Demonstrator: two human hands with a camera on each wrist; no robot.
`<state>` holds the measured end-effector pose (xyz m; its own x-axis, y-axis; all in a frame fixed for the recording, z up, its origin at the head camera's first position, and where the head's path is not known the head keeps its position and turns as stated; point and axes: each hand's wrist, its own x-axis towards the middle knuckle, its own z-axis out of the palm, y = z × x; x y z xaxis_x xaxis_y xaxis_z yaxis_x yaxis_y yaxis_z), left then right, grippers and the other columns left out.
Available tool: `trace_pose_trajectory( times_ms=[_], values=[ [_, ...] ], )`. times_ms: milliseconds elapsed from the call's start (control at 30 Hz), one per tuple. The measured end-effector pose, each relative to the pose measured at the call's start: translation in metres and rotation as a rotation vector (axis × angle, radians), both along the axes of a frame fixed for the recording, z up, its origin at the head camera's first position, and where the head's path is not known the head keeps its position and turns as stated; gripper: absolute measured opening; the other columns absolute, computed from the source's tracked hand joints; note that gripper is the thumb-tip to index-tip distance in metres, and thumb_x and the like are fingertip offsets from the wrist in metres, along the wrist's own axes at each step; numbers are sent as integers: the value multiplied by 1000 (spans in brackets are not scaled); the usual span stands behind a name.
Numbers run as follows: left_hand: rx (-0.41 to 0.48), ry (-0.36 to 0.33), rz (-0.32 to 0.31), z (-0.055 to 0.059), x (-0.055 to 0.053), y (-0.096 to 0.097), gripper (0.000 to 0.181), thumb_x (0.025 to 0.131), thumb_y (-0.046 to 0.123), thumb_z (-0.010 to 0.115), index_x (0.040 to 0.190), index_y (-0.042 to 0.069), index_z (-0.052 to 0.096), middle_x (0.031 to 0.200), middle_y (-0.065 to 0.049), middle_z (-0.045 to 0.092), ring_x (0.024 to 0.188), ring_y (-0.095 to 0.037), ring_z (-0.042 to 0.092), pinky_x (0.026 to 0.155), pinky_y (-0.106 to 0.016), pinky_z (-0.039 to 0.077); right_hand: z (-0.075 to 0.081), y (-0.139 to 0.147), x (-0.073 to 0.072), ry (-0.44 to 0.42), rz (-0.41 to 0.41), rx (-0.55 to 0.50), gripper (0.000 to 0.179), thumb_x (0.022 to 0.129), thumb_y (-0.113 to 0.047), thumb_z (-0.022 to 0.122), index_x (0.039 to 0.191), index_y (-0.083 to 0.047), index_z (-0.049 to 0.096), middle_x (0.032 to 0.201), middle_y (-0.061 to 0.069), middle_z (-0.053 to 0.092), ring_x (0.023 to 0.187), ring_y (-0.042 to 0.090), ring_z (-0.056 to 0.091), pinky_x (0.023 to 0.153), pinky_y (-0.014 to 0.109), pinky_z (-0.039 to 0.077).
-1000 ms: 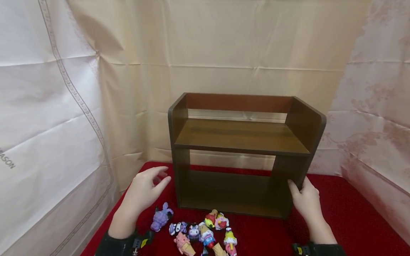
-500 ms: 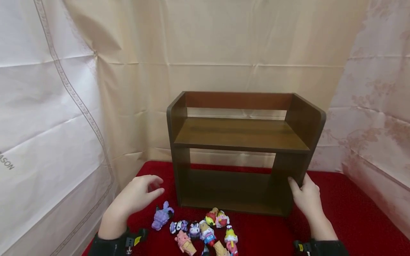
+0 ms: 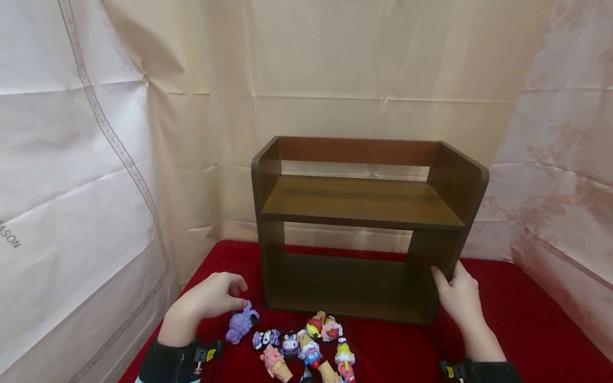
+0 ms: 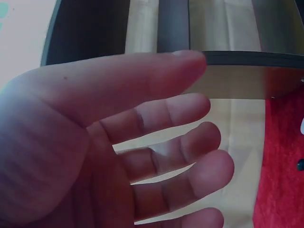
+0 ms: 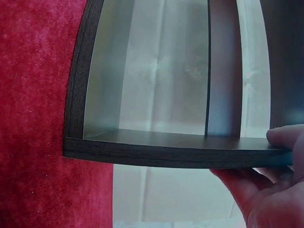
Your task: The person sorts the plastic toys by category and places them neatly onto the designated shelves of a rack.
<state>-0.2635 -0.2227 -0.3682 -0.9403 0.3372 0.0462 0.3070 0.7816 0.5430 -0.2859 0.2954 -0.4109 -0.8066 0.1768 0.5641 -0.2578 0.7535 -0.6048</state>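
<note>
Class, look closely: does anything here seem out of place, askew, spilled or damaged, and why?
Only the toy figurines: they are strewn on the red cloth, several lying down, untidy in front of the upright brown shelf unit. No spill or damage shows.

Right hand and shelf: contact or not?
Touching: the right wrist view shows the right hand gripping the shelf's side panel, thumb on one face, fingers on the other.
</note>
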Motion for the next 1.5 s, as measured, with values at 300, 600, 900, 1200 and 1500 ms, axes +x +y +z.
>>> trace_pose_trajectory(
  times_ms=[300,600,900,1200,1500],
  values=[
    [5,-91,14,-15,-5,-6,19,80,14,87,92,10,72,73,1,63,64,-17,55,60,-36,50,-1,-3,-2,10,8,1,29,102,-16,58,123,5,56,111,35,66,97,52,66,74,62,53],
    [-13,-119,6,-29,-9,-1,18,78,10,86,88,10,72,67,0,60,59,-17,55,56,-35,49,3,-6,-3,17,24,3,30,102,-14,59,125,6,55,112,35,66,97,50,67,74,61,55],
    [-38,-172,26,-41,-14,4,21,75,8,88,87,12,71,75,1,63,65,-18,57,59,-35,52,2,-5,-3,30,28,9,29,102,-13,58,124,6,56,112,35,66,96,50,67,73,60,55],
    [-68,-192,76,-47,-18,8,36,70,12,92,93,12,65,79,-3,59,69,-19,56,59,-36,49,1,-2,-1,6,17,-4,31,103,-15,57,126,6,55,113,35,65,97,51,67,74,61,55],
    [-92,-221,105,-49,-20,9,45,66,13,95,98,10,63,85,-3,59,74,-19,57,63,-37,50,-1,0,1,4,10,-8,30,102,-15,58,124,6,55,111,35,66,95,51,67,72,60,55]
  ],
)
